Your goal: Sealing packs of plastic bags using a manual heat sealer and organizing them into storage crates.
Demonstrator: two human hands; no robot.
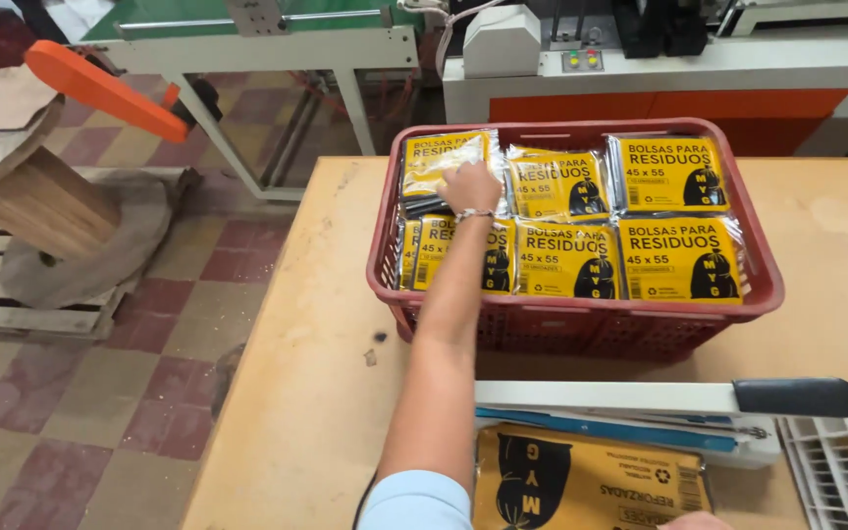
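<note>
— In the red crate (pixel 738 294) at the far side of the desk (pixel 306 393), what is the left hand (pixel 470 186) doing?
— It is reaching straight ahead, arm stretched out, and pressing down on the yellow packet (pixel 439 162) in the back left corner; the fingers are lying over it, though I cannot tell whether they are gripping or just pushing
— Which way is that packet lying?
— Flat, its long side running left to right, touching the next packet (pixel 561 185) in the back row
— And the right hand (pixel 696 521)?
— Only a sliver is showing at the bottom edge, resting near the yellow bag (pixel 591 486) under the sealer bar (pixel 640 397) close to the body; its grip is not showing
— So which hand is nearer the crate?
— The left, already in it; the right is sitting well apart
</note>
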